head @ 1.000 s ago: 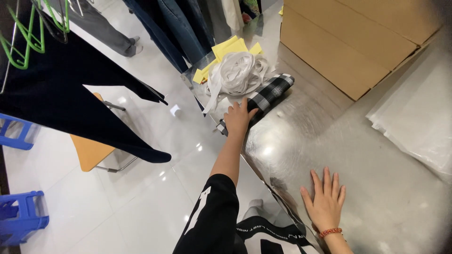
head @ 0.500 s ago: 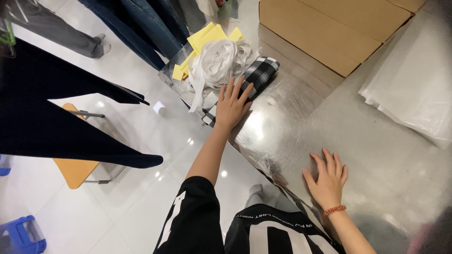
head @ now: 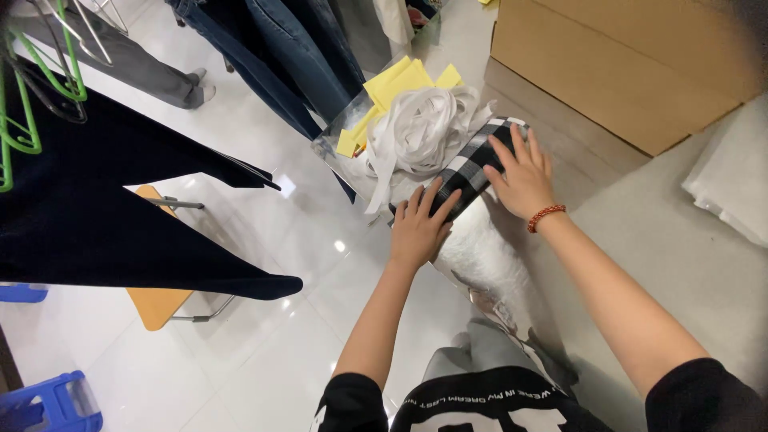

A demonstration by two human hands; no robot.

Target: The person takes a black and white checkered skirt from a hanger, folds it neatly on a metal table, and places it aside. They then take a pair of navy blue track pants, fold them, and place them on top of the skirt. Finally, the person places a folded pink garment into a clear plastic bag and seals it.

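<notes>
The black-and-white checked cloth (head: pixel 472 164), folded into a long bundle, lies at the edge of the shiny metal table (head: pixel 512 264), just beside a heap of white fabric strips (head: pixel 420 132). There is only the head view. In it the cloth's long axis runs on a diagonal, from its near end at lower left, by the table's edge, up and away to the right toward the large cardboard box (head: pixel 632 64).

The left hand (head: pixel 420 228) rests flat on the near end of the cloth, fingers spread and laid along it, not curled round it. The right hand (head: pixel 524 176) presses flat on the far end, fingers likewise spread; a red bead bracelet (head: pixel 546 216) circles that wrist. Neither hand pinches the cloth.

By count: one checked cloth, one heap of white strips, one cardboard box. Several yellow paper sheets (head: pixel 400 80) lie under and behind the white heap; their exact number cannot be told. A clear plastic bag (head: pixel 732 188) lies at the table's right edge.

Off the table, to the left, a dark garment (head: pixel 104 216) hangs over the pale floor, with green hangers (head: pixel 24 88) above it, one orange chair seat (head: pixel 156 300) beneath it, and several pairs of jeans (head: pixel 292 48) hanging farther back.
</notes>
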